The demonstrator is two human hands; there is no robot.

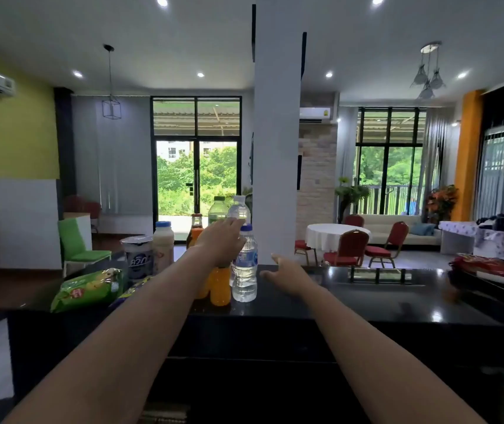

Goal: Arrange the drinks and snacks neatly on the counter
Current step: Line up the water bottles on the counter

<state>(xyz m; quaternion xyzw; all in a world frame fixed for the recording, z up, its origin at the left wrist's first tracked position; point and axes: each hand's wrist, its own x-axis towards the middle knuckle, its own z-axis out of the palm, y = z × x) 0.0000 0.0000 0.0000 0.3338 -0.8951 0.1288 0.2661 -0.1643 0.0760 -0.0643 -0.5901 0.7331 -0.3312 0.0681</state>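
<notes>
Head view: 2 outstretched hands (pixel 220 240) by bottles (pixel 244 270) on counter (pixel 366 301)

I see a white pillar (pixel 276 133) at 12 o'clock. Glass doors (pixel 197 175) stand at 11 o'clock, with a green chair (pixel 71 238) at 9 o'clock. At 2 o'clock, red chairs (pixel 353 243) surround a white-clothed round table (pixel 330 237), with a pale sofa (pixel 377 224) behind.

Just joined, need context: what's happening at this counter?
A person stands at the black counter arranging drinks and snacks. The left hand reaches among the bottles, above an orange drink and beside the small water bottle; whether it grips anything is hidden. The right hand is open, just right of that bottle. A green chip bag lies left, red packets far right.
</notes>
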